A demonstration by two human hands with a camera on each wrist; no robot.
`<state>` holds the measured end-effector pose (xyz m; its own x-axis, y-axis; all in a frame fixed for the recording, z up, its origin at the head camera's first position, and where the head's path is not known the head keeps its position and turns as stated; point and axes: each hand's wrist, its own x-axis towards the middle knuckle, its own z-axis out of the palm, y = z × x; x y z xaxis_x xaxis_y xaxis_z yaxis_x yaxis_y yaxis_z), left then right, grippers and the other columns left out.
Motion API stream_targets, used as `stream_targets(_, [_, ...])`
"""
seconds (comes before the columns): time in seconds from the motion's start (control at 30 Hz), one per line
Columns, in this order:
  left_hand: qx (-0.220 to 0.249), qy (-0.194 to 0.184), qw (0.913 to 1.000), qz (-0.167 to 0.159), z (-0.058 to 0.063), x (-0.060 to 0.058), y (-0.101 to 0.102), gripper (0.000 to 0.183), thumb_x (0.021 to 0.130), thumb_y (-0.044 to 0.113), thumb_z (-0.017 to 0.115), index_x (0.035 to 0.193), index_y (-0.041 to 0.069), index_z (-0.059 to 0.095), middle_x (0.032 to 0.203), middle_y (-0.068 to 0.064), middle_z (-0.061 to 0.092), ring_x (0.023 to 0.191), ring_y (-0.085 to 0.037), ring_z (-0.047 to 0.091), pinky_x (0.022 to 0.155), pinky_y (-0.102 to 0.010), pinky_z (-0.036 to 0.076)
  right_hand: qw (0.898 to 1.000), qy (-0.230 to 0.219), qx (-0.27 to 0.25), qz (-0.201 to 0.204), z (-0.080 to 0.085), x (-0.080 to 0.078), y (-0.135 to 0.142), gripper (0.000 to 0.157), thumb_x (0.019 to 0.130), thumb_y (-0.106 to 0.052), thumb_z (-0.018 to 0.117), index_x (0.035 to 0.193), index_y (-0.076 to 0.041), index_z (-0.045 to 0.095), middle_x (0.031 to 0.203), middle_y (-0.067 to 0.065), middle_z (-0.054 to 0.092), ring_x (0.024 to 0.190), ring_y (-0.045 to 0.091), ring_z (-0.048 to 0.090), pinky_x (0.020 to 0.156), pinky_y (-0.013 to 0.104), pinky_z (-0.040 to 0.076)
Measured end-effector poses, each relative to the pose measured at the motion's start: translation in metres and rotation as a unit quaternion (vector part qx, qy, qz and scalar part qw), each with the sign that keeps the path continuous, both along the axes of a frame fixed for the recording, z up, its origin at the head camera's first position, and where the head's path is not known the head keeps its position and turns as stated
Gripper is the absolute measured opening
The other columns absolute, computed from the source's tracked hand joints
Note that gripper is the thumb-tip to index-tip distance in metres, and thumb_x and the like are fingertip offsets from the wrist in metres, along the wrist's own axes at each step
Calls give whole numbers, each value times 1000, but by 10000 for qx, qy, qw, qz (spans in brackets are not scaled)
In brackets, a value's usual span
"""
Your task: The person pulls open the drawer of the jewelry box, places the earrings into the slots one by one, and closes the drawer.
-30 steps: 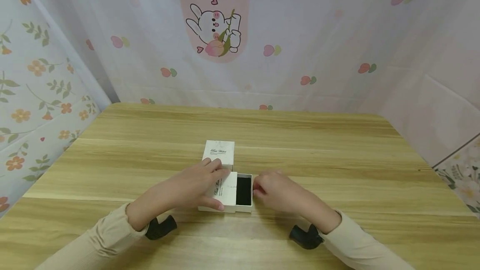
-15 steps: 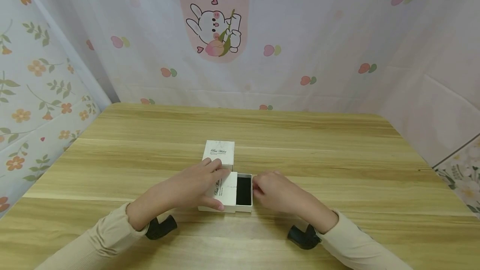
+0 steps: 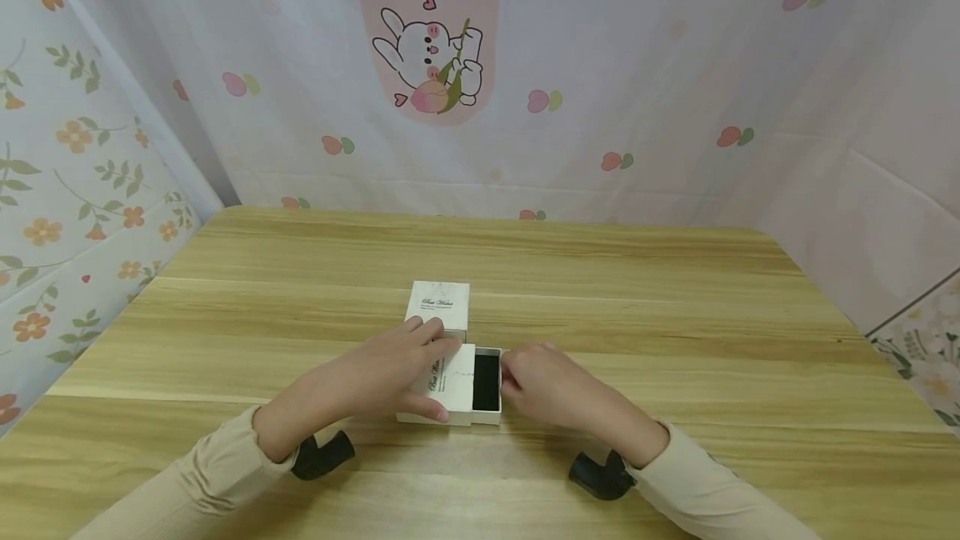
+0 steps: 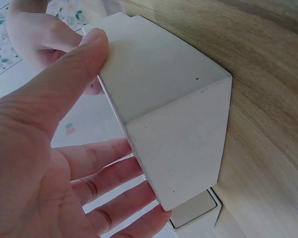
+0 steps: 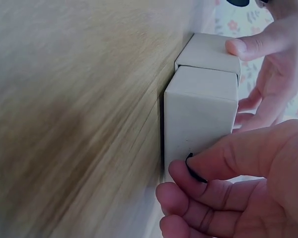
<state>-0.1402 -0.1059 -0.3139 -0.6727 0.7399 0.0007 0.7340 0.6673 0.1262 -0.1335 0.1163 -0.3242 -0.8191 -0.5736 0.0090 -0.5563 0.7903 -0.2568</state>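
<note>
A white drawer-style gift box has its sleeve [image 3: 457, 382] lying lettered side up on the table. Its drawer [image 3: 487, 418] sticks out partway to the right and shows a black lining [image 3: 486, 383]. My left hand [image 3: 375, 373] holds the sleeve, thumb on the near side and fingers over the far edge. At the drawer's outer end, my right hand [image 3: 551, 386] pinches a black ribbon pull [image 5: 196, 171] between thumb and forefinger. Right behind the sleeve sits a second white box [image 3: 438, 307] with lettering on top, its near part overlapped by my left fingers.
The boxes rest on a wood-grain table [image 3: 637, 298]. A printed curtain [image 3: 600, 48] hangs behind it, and a floral cloth [image 3: 82, 190] hangs at the left. Black wrist mounts [image 3: 322, 455] protrude below both sleeves, close above the tabletop.
The drawer has slid slightly left into the sleeve, and my right hand has moved left with it. My left hand and the second box have stayed in place.
</note>
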Motion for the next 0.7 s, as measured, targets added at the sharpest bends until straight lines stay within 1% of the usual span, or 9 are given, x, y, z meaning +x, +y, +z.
stream_targets(0.33, [1,82,10000,-26,0,1,0,79,75,57,65,132,4,50,110,-3,50,91,-14,42,78,-27,41,9998,181,34,86,-2,-2,-4,21,82,-9,57,63,-12,51,57,-6,44,56,8,40,62,28,34])
stream_targets(0.53, [4,62,10000,-12,1,1,0,79,75,56,66,132,4,50,108,-2,50,90,-14,41,77,-26,41,9998,169,-52,60,-3,-1,-7,20,81,-9,58,63,-13,51,57,-7,44,55,8,39,60,26,32])
stream_targets(0.7, [4,93,9999,-41,1,1,0,77,75,56,66,130,4,51,106,-2,49,90,-14,42,78,-26,41,9998,209,6,10,-5,-2,-11,20,83,-13,58,63,-15,52,58,-8,44,56,8,40,62,26,31])
